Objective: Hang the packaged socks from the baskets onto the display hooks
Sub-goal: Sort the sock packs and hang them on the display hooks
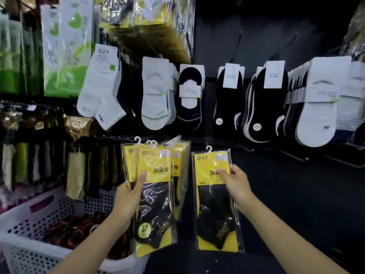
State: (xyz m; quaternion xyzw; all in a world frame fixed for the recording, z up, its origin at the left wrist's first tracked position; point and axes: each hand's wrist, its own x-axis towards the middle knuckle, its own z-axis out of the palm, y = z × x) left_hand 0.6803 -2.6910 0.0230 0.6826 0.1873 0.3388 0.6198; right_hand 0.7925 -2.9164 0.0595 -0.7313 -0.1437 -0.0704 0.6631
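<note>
My left hand (129, 194) grips a stack of several yellow-and-black sock packs (154, 194), thumb across the front pack, their white hangers pointing up. A few more yellow packs (180, 155) hang on a display hook just behind that stack. My right hand (236, 183) pinches a single yellow-and-black sock pack (214, 204) at its right edge and holds it upright, apart from the stack, its white hanger (209, 148) free in front of the dark panel. A white perforated basket (29, 230) stands at the lower left with dark and red socks in it.
Above, rows of white and black low-cut socks (189, 95) hang on hooks across the dark panel. Bare black hooks (296, 156) stick out at the right below them. The left wall carries green, brown and grey sock packs (75, 171).
</note>
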